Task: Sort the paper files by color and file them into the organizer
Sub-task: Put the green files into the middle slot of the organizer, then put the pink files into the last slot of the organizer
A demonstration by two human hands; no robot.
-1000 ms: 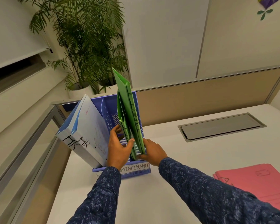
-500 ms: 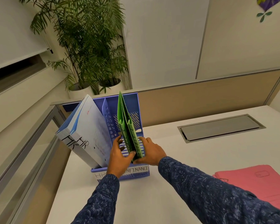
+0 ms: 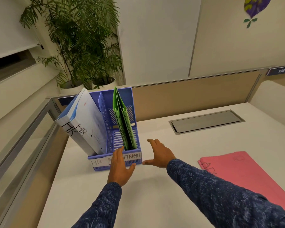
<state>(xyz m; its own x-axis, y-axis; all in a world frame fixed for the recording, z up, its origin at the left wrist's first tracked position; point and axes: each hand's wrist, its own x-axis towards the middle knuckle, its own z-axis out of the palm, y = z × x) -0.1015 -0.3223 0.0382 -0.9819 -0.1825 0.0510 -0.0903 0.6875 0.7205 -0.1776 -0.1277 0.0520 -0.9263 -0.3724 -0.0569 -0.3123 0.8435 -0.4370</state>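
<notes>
A blue plastic organizer [image 3: 105, 163] stands on the white desk, its front labelled HR and FINANCE. Green files [image 3: 124, 125] stand upright in its right slot. White-blue files marked HR [image 3: 82, 124] lean left out of the left slot. Pink files [image 3: 247, 175] lie flat on the desk at the right. My left hand [image 3: 120, 167] hovers in front of the organizer's label with fingers straight, holding nothing. My right hand [image 3: 160, 153] is spread open just right of the organizer, apart from it.
A metal cable hatch [image 3: 206, 121] is set into the white desk [image 3: 155, 195] behind my right arm. A beige partition [image 3: 196, 94] runs along the back edge. Potted plants [image 3: 82, 46] stand behind the organizer. A glass divider borders the desk's left side.
Both hands pushed the green files down into the right slot, then let go and drew back toward me. The files now stand on their own.
</notes>
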